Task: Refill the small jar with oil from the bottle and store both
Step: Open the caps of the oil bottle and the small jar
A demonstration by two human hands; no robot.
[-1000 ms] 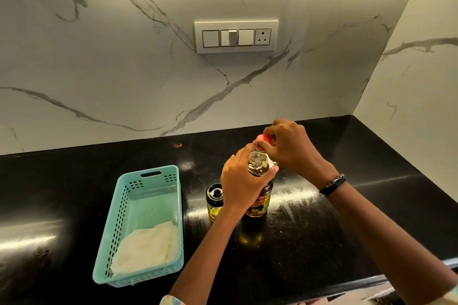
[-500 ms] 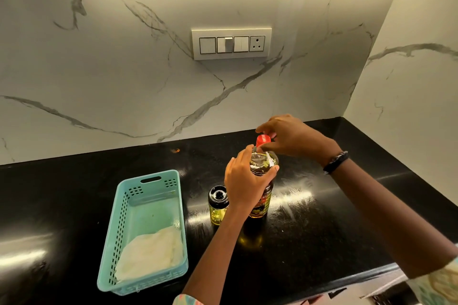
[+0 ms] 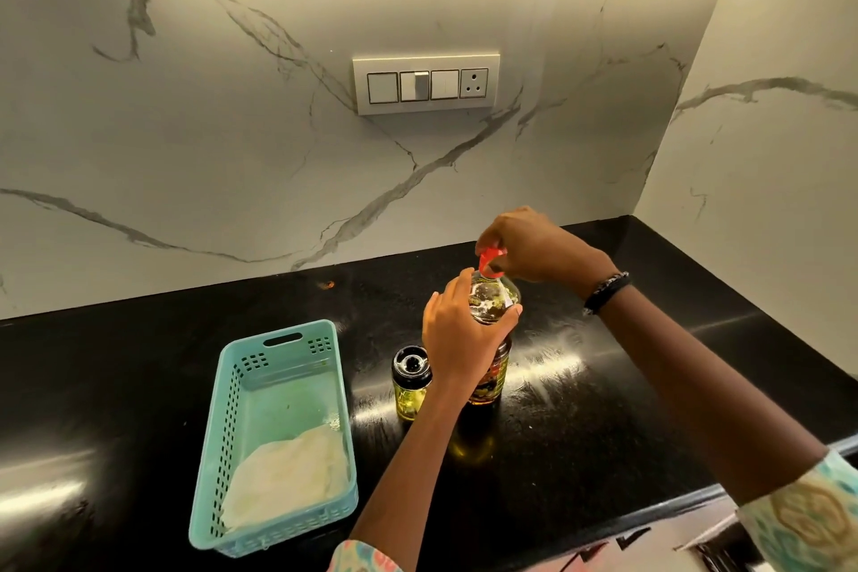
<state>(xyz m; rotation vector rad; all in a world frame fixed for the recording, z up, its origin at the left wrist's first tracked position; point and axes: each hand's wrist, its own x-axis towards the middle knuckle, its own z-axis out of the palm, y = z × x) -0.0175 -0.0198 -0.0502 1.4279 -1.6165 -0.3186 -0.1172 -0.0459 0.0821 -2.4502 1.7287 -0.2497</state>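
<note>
Left hand (image 3: 457,334) grips upright oil bottle (image 3: 493,307); right hand (image 3: 534,246) pinches red cap (image 3: 488,258) on top; small jar (image 3: 411,381) at bottle's 9 o'clock.

There is one view only, from the person's head, looking forward and down over a black counter (image 3: 139,386) toward the marble wall (image 3: 232,153) and its switch plate (image 3: 426,85). The right-hand corner of the walls is in frame. Both forearms reach in from the bottom edge, close to the lens.
</note>
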